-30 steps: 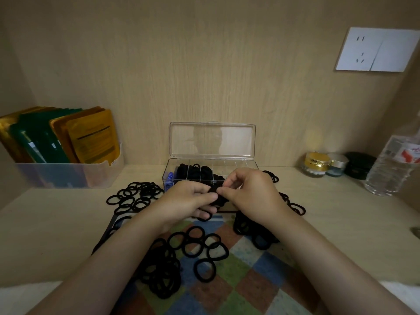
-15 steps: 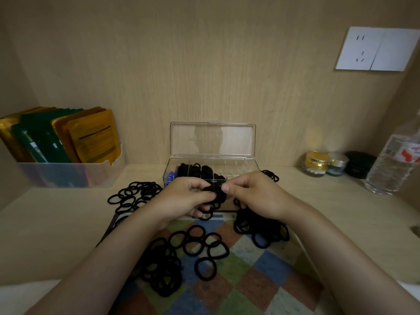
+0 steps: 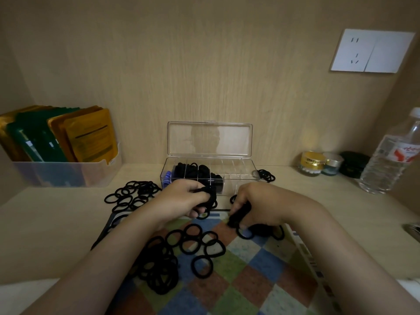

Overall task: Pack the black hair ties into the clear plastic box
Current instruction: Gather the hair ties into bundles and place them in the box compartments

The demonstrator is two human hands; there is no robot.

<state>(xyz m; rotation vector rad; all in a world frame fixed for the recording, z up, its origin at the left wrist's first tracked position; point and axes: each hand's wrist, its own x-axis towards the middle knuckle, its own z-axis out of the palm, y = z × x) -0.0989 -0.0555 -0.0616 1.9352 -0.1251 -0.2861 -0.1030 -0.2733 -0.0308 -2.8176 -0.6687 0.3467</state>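
Left hand (image 3: 186, 198) grips a small bunch of black hair ties (image 3: 208, 192) just in front of the clear plastic box (image 3: 241, 178). Its fingers curl round them, probably to keep the bunch compact enough for one narrow compartment. Right hand (image 3: 256, 205) sits low before the box's right half, fingers curled on a few more ties (image 3: 238, 213) taken from a heap there, likely the next load.

The lid (image 3: 209, 138) stands open behind the box, so the way in is free. Compartments toward the box's left end hold black ties; those toward its right end look empty. Loose ties (image 3: 159, 264) lie in front of the box on a chequered mat (image 3: 238, 280), and another scatter (image 3: 134, 194) lies to its left.

Half a second ago both hands met on one bunch before the box. Now they have parted: the left keeps the bunch, and the right has dropped to the heap.
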